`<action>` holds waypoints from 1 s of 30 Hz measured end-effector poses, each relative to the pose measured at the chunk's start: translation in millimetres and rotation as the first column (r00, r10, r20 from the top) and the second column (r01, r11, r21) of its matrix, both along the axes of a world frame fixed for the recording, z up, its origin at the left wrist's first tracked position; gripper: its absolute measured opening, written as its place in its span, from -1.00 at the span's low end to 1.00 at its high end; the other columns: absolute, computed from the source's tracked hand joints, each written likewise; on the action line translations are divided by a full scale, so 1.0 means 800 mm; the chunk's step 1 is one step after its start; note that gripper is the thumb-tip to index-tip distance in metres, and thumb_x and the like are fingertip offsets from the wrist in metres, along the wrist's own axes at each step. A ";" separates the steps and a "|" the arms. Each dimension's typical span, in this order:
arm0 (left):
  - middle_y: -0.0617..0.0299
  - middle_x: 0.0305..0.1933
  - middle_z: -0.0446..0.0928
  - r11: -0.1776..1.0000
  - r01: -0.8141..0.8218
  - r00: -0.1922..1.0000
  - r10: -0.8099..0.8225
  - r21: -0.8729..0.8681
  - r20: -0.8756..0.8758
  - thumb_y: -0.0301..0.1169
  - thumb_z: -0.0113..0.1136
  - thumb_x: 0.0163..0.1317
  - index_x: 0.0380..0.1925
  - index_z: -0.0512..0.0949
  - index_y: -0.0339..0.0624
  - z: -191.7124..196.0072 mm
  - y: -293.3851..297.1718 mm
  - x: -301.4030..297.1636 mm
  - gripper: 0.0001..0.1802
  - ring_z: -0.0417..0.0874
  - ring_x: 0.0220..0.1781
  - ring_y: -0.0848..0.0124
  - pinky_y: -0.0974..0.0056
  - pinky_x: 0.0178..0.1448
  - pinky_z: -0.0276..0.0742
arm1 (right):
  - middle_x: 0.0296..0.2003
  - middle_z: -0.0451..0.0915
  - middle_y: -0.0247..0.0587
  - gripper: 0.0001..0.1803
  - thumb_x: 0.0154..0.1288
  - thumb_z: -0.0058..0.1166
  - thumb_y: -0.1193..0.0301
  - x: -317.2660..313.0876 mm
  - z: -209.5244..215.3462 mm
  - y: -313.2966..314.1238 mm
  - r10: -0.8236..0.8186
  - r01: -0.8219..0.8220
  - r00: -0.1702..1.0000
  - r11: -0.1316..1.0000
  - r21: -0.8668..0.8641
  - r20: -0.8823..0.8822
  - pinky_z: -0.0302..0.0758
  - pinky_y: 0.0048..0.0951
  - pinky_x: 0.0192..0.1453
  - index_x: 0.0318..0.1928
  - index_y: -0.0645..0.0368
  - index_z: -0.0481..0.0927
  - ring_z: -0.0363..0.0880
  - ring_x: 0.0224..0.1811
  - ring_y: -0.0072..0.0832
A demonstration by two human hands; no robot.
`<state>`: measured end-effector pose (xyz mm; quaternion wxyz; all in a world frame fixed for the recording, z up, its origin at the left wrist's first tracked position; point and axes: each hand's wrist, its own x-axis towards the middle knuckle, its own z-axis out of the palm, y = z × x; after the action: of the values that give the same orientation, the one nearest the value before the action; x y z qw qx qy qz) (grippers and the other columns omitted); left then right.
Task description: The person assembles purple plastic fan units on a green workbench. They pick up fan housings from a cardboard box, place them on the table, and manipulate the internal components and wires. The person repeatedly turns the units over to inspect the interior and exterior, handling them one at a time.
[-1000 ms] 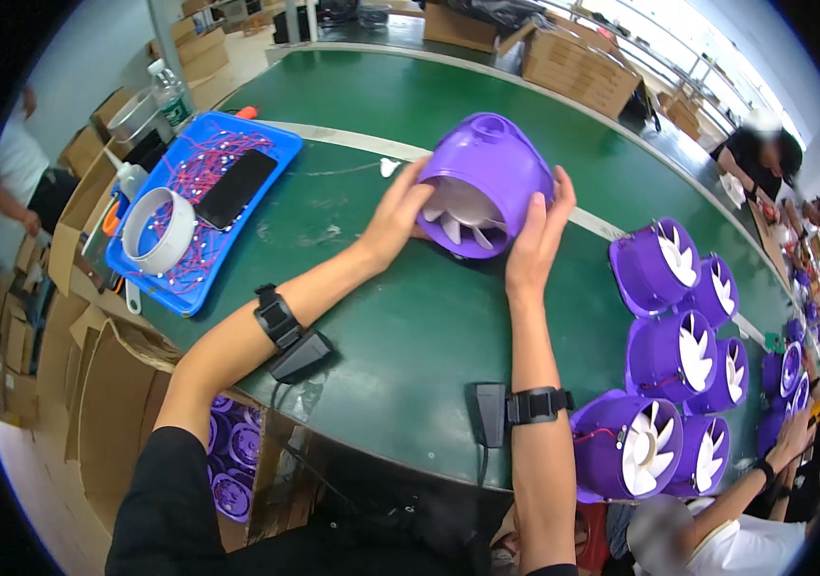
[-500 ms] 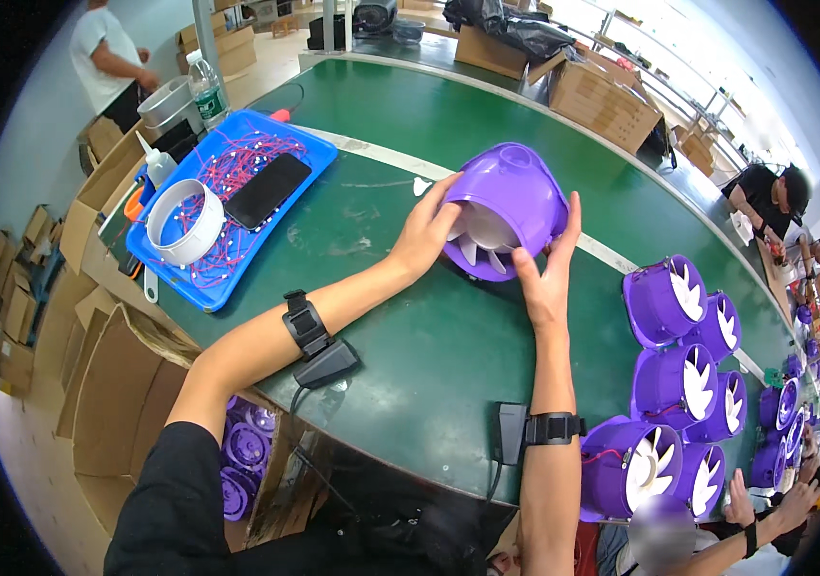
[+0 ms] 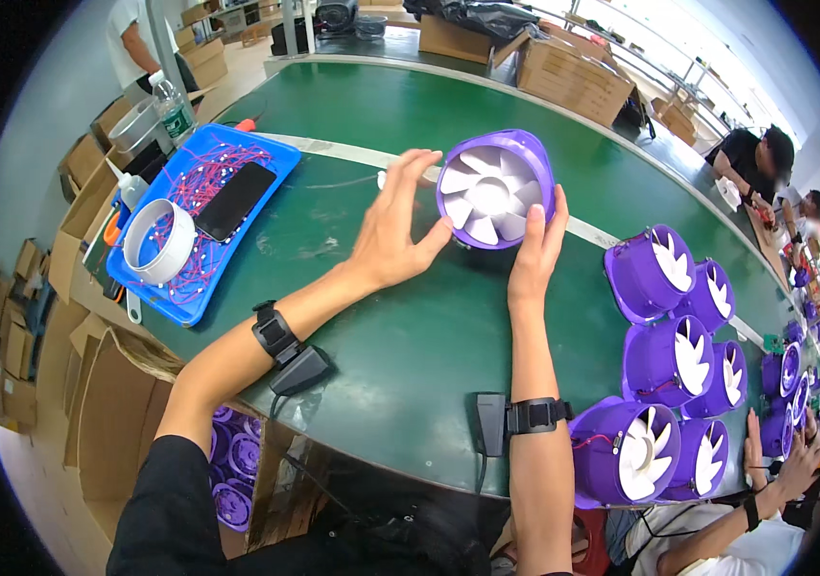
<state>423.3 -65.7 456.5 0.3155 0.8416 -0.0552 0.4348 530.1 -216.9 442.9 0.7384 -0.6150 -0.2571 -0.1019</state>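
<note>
A purple fan housing (image 3: 545, 182) with a white bladed impeller (image 3: 489, 196) is over the green table, its blades facing me. My right hand (image 3: 533, 252) grips its right side, thumb across the front rim and fingers along the outer wall. To its left, my left hand (image 3: 389, 230) is open, thumb and fingers spread; the thumb tip is close to the rim, and whether it touches I cannot tell. Both wrists wear black straps with small boxes. Several finished-looking purple fans (image 3: 676, 360) with white blades stand in two rows to the right.
A blue tray (image 3: 201, 300) at left holds red wires, a black phone (image 3: 235, 201) and a white ring (image 3: 158, 242). Beside it stands a water bottle (image 3: 172, 110). Below, an open carton (image 3: 122, 432) contains purple parts (image 3: 233, 470). A co-worker's hands (image 3: 794, 470) are at far right.
The housing has turned so its white blades face me. My left hand has come off it and spread its fingers, while my right hand keeps its hold. The view has shifted slightly.
</note>
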 end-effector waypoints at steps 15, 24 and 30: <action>0.19 -0.55 0.48 0.873 0.229 0.958 -0.281 0.431 0.059 -0.49 0.18 -0.09 -0.37 0.58 -0.21 0.008 -0.016 -0.011 -0.80 0.52 -0.56 0.24 0.24 -0.45 0.47 | 0.13 0.42 0.08 -0.35 0.40 -0.02 0.13 0.004 -0.004 0.002 -0.103 0.103 0.994 0.995 0.007 0.023 0.36 -0.34 0.20 0.32 0.28 0.20 0.44 0.11 -0.32; -0.14 0.42 0.12 0.950 0.100 0.992 -0.119 -0.294 -0.048 -0.29 0.13 0.24 0.38 0.05 -0.32 0.000 -0.009 0.001 -0.22 0.16 0.46 0.01 0.04 0.46 0.11 | 0.18 0.37 0.00 -0.36 0.34 0.01 0.20 0.004 -0.006 -0.002 0.069 -0.074 0.996 0.992 0.100 0.056 0.36 -0.33 0.21 0.31 0.29 0.22 0.43 0.12 -0.32; -0.03 0.38 0.21 0.782 0.022 0.986 -0.120 -0.623 -0.116 -0.25 -0.17 0.45 0.40 0.07 -0.22 -0.016 0.002 0.011 -0.41 0.22 0.42 0.21 0.22 0.46 0.09 | 0.12 0.38 -0.05 -0.17 0.06 0.23 0.09 -0.021 0.009 0.003 -0.012 0.054 0.974 0.982 -0.181 0.226 0.40 -0.36 0.10 0.29 0.23 0.27 0.40 0.10 -0.30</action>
<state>431.9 -63.9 443.4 0.5935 0.7187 0.0826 0.3526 513.1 -214.6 450.4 0.6421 -0.6703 -0.3367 -0.1585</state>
